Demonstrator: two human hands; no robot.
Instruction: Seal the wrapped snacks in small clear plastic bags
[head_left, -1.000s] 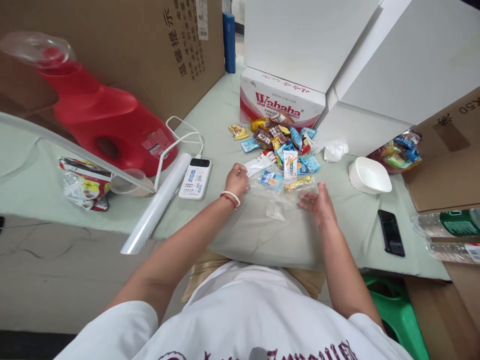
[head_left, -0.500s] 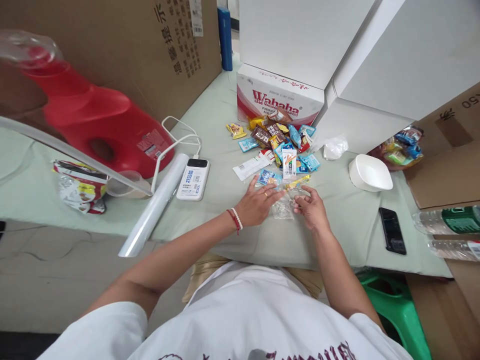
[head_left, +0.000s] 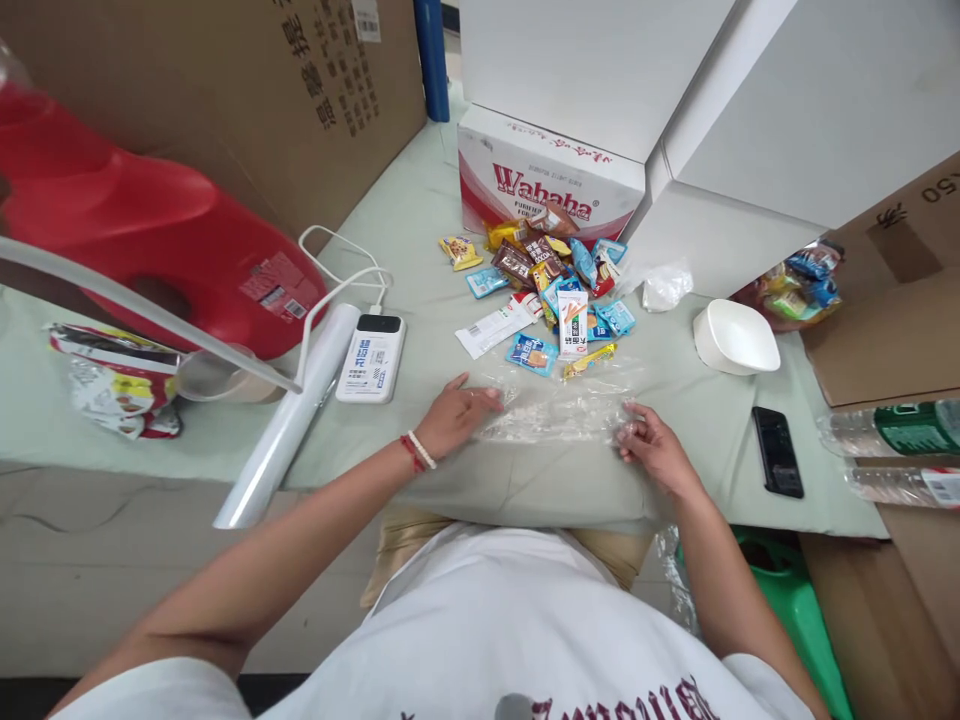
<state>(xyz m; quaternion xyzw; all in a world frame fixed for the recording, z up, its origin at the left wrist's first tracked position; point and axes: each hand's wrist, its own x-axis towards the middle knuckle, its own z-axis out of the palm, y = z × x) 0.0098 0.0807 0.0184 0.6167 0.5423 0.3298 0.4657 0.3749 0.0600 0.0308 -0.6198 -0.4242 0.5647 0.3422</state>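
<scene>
A clear plastic bag point(head_left: 559, 412) lies stretched flat on the pale green table cover point(head_left: 420, 230) in front of me. My left hand point(head_left: 457, 415) rests palm down on the bag's left end, a red and white bracelet on its wrist. My right hand point(head_left: 651, 448) pinches the bag's right end with closed fingers. Just beyond the bag lies a heap of small wrapped snacks point(head_left: 551, 285), with a blue packet point(head_left: 531, 353), a white packet point(head_left: 573, 325) and a yellow stick point(head_left: 589, 361) nearest to it.
A white power bank point(head_left: 370, 357) with cable and a clear roll point(head_left: 285, 420) lie to the left, beside a red jug point(head_left: 150, 240). A Wahaha carton point(head_left: 547, 180) stands behind the snacks. A white bowl point(head_left: 735, 338), black phone point(head_left: 776, 451) and water bottles point(head_left: 892, 430) lie to the right.
Both hands came together on the crumpled bag, then drew apart, pulling it out flat. The left hand left the white packet. The camera tilted down slightly.
</scene>
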